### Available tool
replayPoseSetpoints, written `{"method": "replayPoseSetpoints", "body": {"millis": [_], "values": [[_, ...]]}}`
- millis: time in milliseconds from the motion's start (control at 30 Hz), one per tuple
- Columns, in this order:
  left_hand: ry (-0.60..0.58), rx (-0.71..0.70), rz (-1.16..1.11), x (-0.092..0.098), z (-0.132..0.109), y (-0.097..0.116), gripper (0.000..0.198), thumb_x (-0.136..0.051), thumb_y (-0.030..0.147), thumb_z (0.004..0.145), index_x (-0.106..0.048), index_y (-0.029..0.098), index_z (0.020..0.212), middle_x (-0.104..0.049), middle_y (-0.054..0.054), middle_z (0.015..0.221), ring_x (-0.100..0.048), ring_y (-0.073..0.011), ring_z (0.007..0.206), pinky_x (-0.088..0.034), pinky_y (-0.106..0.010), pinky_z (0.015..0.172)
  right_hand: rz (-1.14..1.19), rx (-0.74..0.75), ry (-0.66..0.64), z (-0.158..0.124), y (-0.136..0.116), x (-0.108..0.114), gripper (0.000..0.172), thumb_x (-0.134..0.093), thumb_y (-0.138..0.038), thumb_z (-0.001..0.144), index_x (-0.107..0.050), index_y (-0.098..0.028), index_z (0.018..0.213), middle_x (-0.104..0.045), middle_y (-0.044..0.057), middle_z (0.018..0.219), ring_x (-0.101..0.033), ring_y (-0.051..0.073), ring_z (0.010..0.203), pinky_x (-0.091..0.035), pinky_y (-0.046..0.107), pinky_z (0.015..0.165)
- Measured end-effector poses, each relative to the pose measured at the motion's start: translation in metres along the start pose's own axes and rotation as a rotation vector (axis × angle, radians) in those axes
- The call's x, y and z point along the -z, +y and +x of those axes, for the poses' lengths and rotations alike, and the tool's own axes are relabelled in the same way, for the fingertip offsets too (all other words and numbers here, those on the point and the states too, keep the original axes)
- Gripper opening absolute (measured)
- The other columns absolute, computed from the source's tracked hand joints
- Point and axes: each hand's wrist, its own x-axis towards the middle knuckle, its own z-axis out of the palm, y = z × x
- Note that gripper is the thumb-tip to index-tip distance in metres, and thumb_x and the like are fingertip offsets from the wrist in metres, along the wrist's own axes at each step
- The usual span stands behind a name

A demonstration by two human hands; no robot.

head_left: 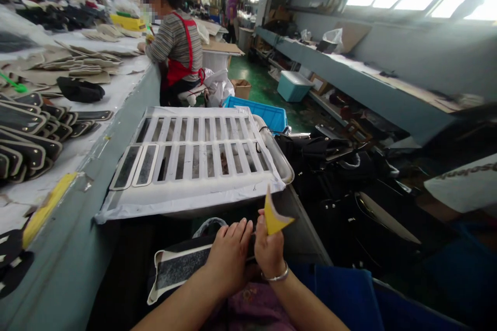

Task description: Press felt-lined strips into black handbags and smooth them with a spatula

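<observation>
My left hand [229, 258] lies over the right end of a black panel with cream edges [180, 267], its fingers bent together and its thumb hidden. Under that panel is dark material with a clear plastic-wrapped loop [209, 225]. Close beside it, my right hand [269, 251] is closed on a bent yellow sheet [275, 217] with a pale edge. A bracelet [276, 274] circles the right wrist. Just beyond both hands, a white slotted rack [186, 199] carries two cream-edged dark panels [145, 164] at its left end.
On the left bench [128, 114] lie stacked dark edged straps [27, 139] and beige pieces [73, 64]. A person in a red apron [180, 46] sits at that bench. Black bags [349, 212] fill the right side. Behind the rack stands a blue crate [260, 114].
</observation>
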Motion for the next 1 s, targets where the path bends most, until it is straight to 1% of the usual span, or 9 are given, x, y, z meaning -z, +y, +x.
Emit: {"method": "replayPoseSetpoints", "body": {"millis": [67,233,367,500,600,667,767,900,1000], "values": [[0.022,-0.001,0.028,-0.001,-0.002,0.002,0.079,-0.054,0.049,0.075,-0.029,0.012,0.14,-0.03,-0.017,0.145,-0.034,-0.0336,0.127,-0.024,-0.052,0.105,0.02,-0.024,-0.026,0.0,-0.002,-0.001,0.037,-0.061,-0.05,0.072,-0.057,-0.018,0.089,-0.054,0.0,0.069,-0.05,0.012,0.059,-0.041,0.024,0.049],[0.032,0.002,0.03,-0.015,-0.009,-0.004,0.078,-0.051,0.053,0.076,-0.027,0.017,0.141,-0.026,-0.014,0.147,-0.03,-0.0328,0.131,-0.021,-0.054,0.106,0.112,-0.072,-0.021,-0.003,-0.01,0.011,0.037,-0.046,-0.054,0.082,-0.046,-0.018,0.091,-0.029,-0.011,0.05,-0.026,0.007,0.038,-0.026,0.02,0.035],[0.096,0.006,0.047,-0.018,-0.01,0.001,0.075,-0.052,0.053,0.078,-0.029,0.019,0.141,-0.027,-0.015,0.147,-0.028,-0.0326,0.132,-0.02,-0.055,0.106,0.018,-0.047,-0.035,-0.014,-0.008,0.017,0.038,-0.043,-0.055,0.084,-0.047,-0.019,0.094,-0.034,-0.01,0.049,-0.033,0.009,0.041,-0.033,0.023,0.041],[0.076,0.0,0.023,0.004,-0.022,0.012,0.07,-0.052,0.051,0.08,-0.033,0.015,0.138,-0.028,-0.018,0.145,-0.028,-0.0342,0.132,-0.02,-0.055,0.107,-0.035,-0.065,-0.177,-0.019,-0.019,0.011,0.036,-0.055,-0.054,0.077,-0.049,-0.02,0.086,-0.046,-0.005,0.053,-0.042,0.012,0.043,-0.036,0.025,0.041],[0.131,-0.07,-0.149,0.025,-0.059,-0.01,0.06,-0.048,0.048,0.083,-0.039,0.02,0.135,-0.035,-0.013,0.143,-0.033,-0.0293,0.131,-0.021,-0.051,0.109,-0.061,-0.075,-0.385,-0.018,-0.039,0.006,0.035,-0.054,-0.054,0.077,-0.047,-0.02,0.076,-0.045,-0.005,0.05,-0.039,0.011,0.037,-0.034,0.025,0.037],[0.383,0.009,-0.337,0.03,-0.094,-0.041,0.051,-0.043,0.044,0.087,-0.041,0.024,0.134,-0.039,-0.008,0.142,-0.033,-0.0236,0.131,-0.02,-0.046,0.111,-0.154,-0.038,-0.609,-0.015,-0.056,0.003,0.038,-0.047,-0.056,0.082,-0.05,-0.019,0.074,-0.051,-0.001,0.053,-0.049,0.014,0.046,-0.043,0.029,0.048],[0.843,0.365,-0.808,0.02,-0.137,-0.085,0.052,-0.03,0.045,0.092,-0.037,0.017,0.135,-0.041,-0.01,0.14,-0.036,-0.0205,0.129,-0.025,-0.041,0.11,-0.329,-0.043,-1.049,-0.005,-0.08,-0.005,0.039,-0.046,-0.054,0.083,-0.055,-0.016,0.082,-0.062,0.007,0.074,-0.059,0.018,0.067,-0.048,0.033,0.065],[0.765,0.513,-1.382,-0.006,-0.137,-0.099,0.066,-0.015,0.057,0.091,-0.042,0.013,0.131,-0.053,-0.013,0.128,-0.05,-0.0222,0.118,-0.036,-0.038,0.102,-0.638,-0.17,-1.487,0.011,-0.096,-0.028,0.028,-0.052,-0.04,0.08,-0.051,-0.017,0.097,-0.063,0.003,0.075,-0.058,0.016,0.056,-0.046,0.028,0.051],[0.748,0.523,-1.483,-0.018,-0.122,-0.085,0.068,-0.016,0.064,0.088,-0.051,0.016,0.122,-0.064,-0.008,0.11,-0.057,-0.0227,0.103,-0.043,-0.037,0.093,-1.031,0.167,-1.483,0.015,-0.094,-0.051,0.03,-0.052,-0.033,0.079,-0.05,-0.017,0.104,-0.064,0.004,0.072,-0.061,0.021,0.058,-0.043,0.029,0.05]]}}
